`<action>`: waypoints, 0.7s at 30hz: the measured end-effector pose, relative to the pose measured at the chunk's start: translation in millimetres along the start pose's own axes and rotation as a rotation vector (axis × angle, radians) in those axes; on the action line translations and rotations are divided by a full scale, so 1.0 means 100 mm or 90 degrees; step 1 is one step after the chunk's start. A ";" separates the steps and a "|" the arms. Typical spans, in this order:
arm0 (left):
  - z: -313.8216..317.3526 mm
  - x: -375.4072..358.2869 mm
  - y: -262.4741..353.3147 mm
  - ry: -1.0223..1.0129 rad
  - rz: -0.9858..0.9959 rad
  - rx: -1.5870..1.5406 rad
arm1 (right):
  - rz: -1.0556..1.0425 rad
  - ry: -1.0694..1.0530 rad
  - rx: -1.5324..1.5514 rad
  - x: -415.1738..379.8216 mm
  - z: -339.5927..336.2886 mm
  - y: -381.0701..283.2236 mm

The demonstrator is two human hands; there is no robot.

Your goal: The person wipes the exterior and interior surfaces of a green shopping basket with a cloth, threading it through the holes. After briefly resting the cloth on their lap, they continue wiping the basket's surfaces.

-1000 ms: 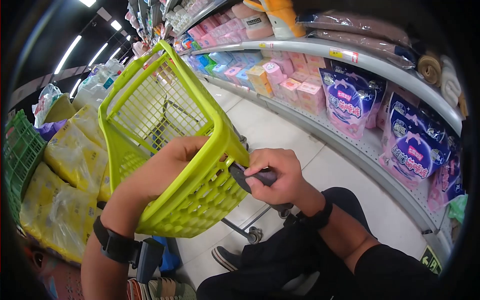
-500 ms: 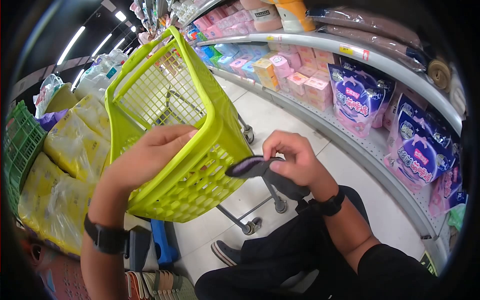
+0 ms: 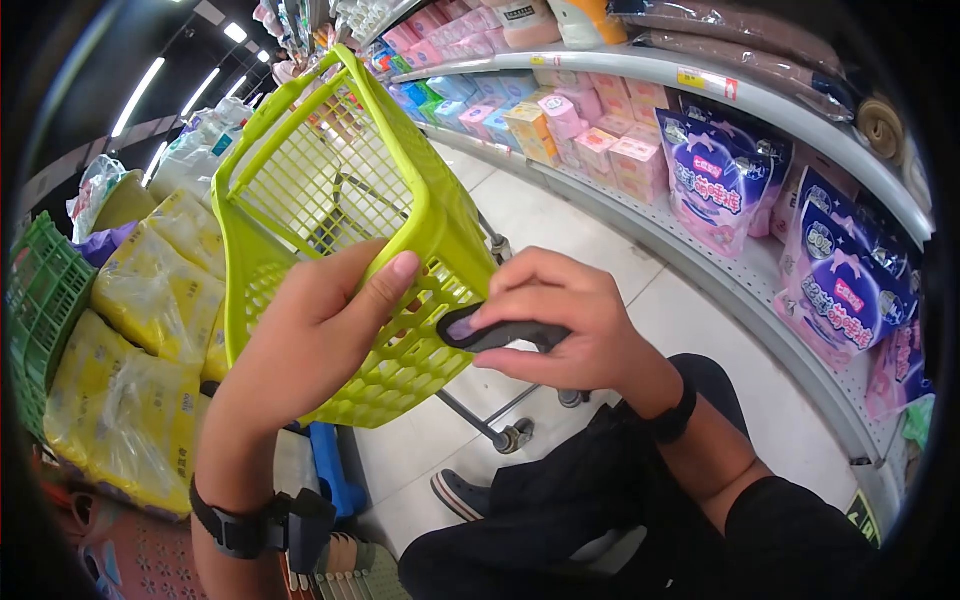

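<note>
A lime-green shopping cart (image 3: 440, 215) with a mesh basket stands right in front of me. My left hand (image 3: 320, 335) is closed at the near rim of its basket, thumb lying along the outside and fingertips partly hidden. To the right, close to the basket's honeycomb side, my right hand (image 3: 560, 325) grips a dark grey, soft-looking item (image 3: 505, 333) with a purple inside. Its thumb lies under the item and its fingers curl over the open end, some reaching into the mouth. The exact kind of this item I cannot tell.
Right of the cart, a curved grey shelf (image 3: 690, 78) carries pink tissue packs (image 3: 637, 165) and purple bags (image 3: 710, 185). Yellow plastic-wrapped packs (image 3: 120, 410) and a green crate (image 3: 45, 310) stand left. My dark-trousered leg and shoe (image 3: 462, 494) are below, near a cart wheel (image 3: 515, 436).
My right hand has shifted left and turned, its fingers now over the item's open end. My left hand has moved slightly right, thumb now showing along the basket rim.
</note>
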State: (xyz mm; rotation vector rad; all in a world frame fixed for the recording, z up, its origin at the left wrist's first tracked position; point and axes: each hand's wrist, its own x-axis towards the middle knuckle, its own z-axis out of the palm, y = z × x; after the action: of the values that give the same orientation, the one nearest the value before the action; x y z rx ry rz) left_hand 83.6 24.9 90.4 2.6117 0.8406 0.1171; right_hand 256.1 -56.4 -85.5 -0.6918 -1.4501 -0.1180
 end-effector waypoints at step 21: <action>-0.05 0.18 0.15 -0.155 -0.168 -0.424 | 0.000 0.266 -0.207 0.05 0.30 -0.20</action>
State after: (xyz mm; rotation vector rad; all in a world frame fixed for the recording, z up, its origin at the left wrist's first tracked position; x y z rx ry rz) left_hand 105.4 26.1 99.7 1.8374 0.8659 0.0009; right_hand 221.4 -55.6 -74.3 -0.8718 -1.0364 -0.4792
